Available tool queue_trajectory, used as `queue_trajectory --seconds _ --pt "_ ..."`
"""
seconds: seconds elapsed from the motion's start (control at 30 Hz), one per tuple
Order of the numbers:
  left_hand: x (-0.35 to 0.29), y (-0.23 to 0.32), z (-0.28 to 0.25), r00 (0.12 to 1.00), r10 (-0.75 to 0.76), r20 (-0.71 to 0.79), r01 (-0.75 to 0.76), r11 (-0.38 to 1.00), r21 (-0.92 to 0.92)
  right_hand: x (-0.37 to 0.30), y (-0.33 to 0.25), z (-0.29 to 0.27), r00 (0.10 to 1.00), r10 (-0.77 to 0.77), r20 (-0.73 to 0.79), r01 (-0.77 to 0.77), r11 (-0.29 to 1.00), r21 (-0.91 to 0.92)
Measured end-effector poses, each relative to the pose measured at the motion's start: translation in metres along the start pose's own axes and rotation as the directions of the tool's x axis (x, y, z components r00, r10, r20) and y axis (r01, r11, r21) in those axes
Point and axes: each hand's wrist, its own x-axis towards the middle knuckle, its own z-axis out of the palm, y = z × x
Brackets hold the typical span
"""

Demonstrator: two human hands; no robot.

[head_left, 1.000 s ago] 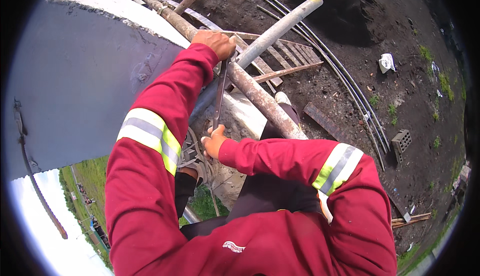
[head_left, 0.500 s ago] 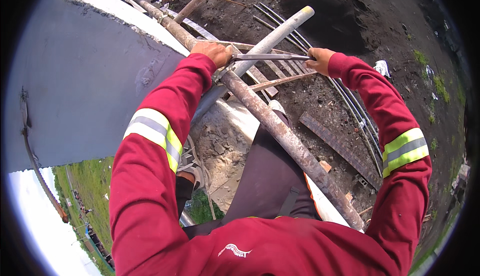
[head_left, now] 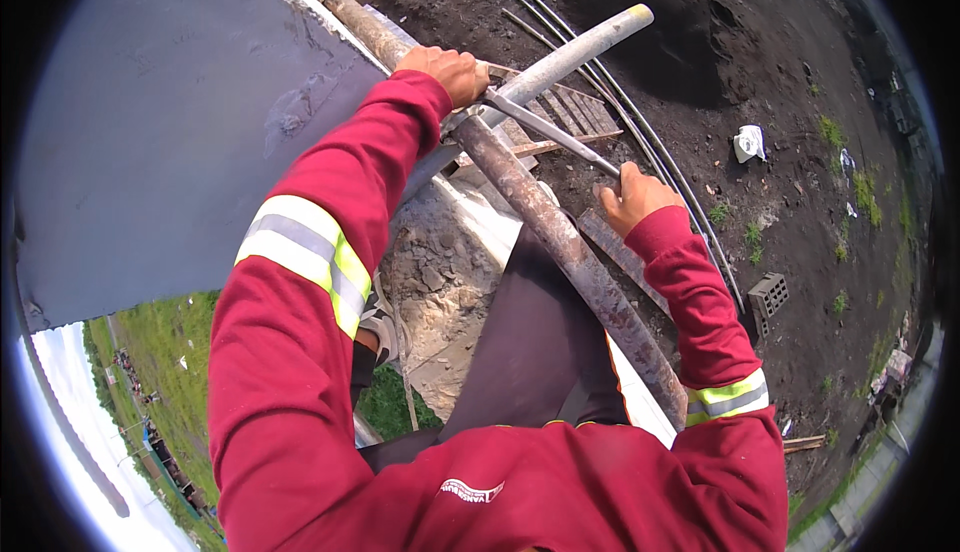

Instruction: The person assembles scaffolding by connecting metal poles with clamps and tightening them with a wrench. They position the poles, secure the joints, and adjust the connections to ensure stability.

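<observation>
My right hand (head_left: 640,198) is wrapped round the handle end of a long metal wrench (head_left: 553,132), which slopes down to the right. Its other end meets a clamp (head_left: 452,122) where a rusty steel pipe (head_left: 541,210) and a grey pipe with a yellowish tip (head_left: 580,55) cross. Over this joint, right by the wrench head, my left hand (head_left: 450,74) is closed on top of the rusty pipe. Its fingers curl down, and what they grip is hidden beneath them. Part of the clamp is covered by the hand too.
A smooth grey concrete slab (head_left: 180,142) lies to the left. Below are rough concrete (head_left: 440,282), long thin pipes (head_left: 690,197) and boards on dark soil (head_left: 800,252). A hollow block (head_left: 769,298) and a white bag (head_left: 749,144) lie at right. Grass shows far down on the left.
My right hand has pulled the wrench handle down toward me, turning it from nearly level to a slope. My left hand stays at the joint. Another person's arm at top left has left the view.
</observation>
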Motion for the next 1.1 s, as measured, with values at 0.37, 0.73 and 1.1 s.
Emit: queue_trajectory --seconds 0.37,0.73,1.1 --pt "0.005 0.007 -0.003 0.999 0.026 -0.024 -0.022 0.988 0.156 -0.025 -0.013 0.05 0.854 -0.236 0.463 -0.276 0.55 0.788" --pt "0.017 -0.003 0.004 0.985 0.166 0.042 -0.172 0.952 0.254 -0.079 -0.12 0.11 0.961 -0.004 0.275 -0.267 0.227 0.937" --pt "0.012 0.004 0.007 0.997 0.044 -0.057 -0.027 0.963 0.268 -0.076 -0.27 0.128 0.952 0.128 0.28 -0.23 -0.308 0.923"
